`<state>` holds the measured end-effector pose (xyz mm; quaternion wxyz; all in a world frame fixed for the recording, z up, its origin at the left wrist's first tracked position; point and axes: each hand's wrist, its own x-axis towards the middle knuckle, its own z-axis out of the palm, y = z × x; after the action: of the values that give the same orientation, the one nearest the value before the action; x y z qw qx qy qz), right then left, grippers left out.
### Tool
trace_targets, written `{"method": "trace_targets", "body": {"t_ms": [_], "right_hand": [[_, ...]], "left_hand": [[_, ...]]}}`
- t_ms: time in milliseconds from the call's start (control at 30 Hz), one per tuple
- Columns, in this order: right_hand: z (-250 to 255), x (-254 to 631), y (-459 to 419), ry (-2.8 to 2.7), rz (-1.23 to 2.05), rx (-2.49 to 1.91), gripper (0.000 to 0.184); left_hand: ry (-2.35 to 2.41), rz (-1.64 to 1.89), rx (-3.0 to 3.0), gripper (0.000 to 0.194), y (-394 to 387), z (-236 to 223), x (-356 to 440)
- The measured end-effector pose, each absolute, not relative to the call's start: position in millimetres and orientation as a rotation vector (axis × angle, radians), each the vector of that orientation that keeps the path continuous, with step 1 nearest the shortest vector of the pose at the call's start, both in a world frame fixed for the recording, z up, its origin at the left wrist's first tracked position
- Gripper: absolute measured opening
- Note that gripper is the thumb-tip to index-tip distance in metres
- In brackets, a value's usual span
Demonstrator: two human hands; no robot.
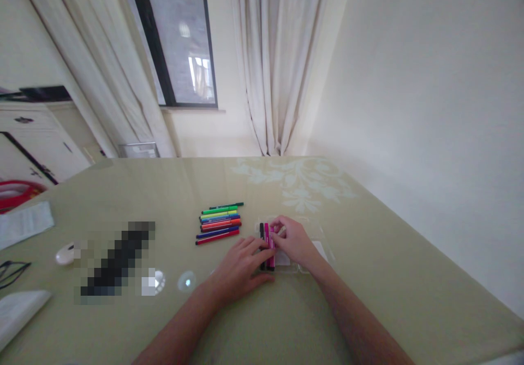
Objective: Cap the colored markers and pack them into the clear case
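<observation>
On a pale green table [368, 256] lies a clear plastic pen case [319, 245] with a black marker and two pink markers [267, 233] lying side by side in it. My right hand [292, 240] pinches the top of the rightmost pink marker, fingers curled. My left hand [241, 267] rests flat by the lower ends of these markers, fingertips touching them. A row of several coloured markers [219, 223] lies on the table to the left of the case.
A white mouse [65, 254] and a blurred dark object [117, 261] lie at the left. Glasses [12, 272], folded white cloth [24, 223] and a white item [20, 310] sit near the left edge. Window and curtains stand behind the table.
</observation>
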<state>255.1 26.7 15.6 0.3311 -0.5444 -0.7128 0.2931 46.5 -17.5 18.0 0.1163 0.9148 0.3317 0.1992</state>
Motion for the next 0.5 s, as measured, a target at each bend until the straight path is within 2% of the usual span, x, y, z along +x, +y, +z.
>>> {"method": "trace_targets", "body": {"t_ms": [167,367,500], "right_hand": [[18.1,254.4,26.2,-1.921,0.676,-1.425,0.017],[22.8,252.8,23.4,-2.048,0.586,-1.428,0.010],[24.4,251.8,21.9,-2.077,0.533,-1.545,0.017]], "left_hand": [[0.984,0.588,2.695,0.034,-17.9,16.7,47.1],[0.985,0.571,2.711,0.037,-19.2,17.1,47.5],[1.010,0.549,2.709,0.029,-20.0,21.5,48.7]]}}
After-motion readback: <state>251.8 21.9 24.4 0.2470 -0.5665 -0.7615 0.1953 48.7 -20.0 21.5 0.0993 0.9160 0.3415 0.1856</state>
